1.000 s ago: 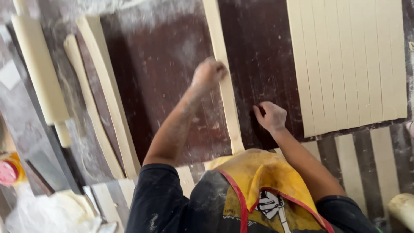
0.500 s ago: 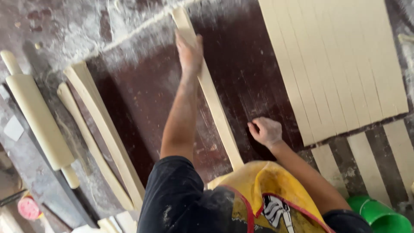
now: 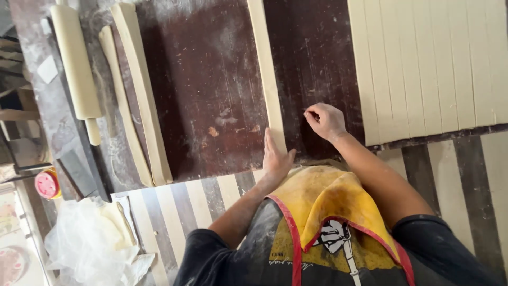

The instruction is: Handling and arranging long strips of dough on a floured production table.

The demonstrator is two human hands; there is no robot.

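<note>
The apron [image 3: 323, 206], yellow with red trim, is lying nearest the camera, over a dark shirt. Just beyond it, the left hand [image 3: 276, 159] is resting open and flat on the worktop [image 3: 206, 95], its fingers pointing away and touching the near end of the strip [image 3: 267, 74]. The right hand [image 3: 325, 121] is sitting just right of the strip, loosely curled, fingertips pressing on the worktop; it is gripping nothing that can be seen. The strip, a long pale band of dough, is running from the near edge of the dark, floured worktop to the far edge of the view. To the right, the sheet [image 3: 428, 63] of dough is lying cut into parallel bands. To the left, two folded strips [image 3: 138, 90] are lying side by side, well apart from the hands. Further left, the rolling pin [image 3: 76, 63] is lying along the worktop edge. A crumpled plastic bag [image 3: 90, 243] and a red lid [image 3: 46, 184] are sitting at the near left.
</note>
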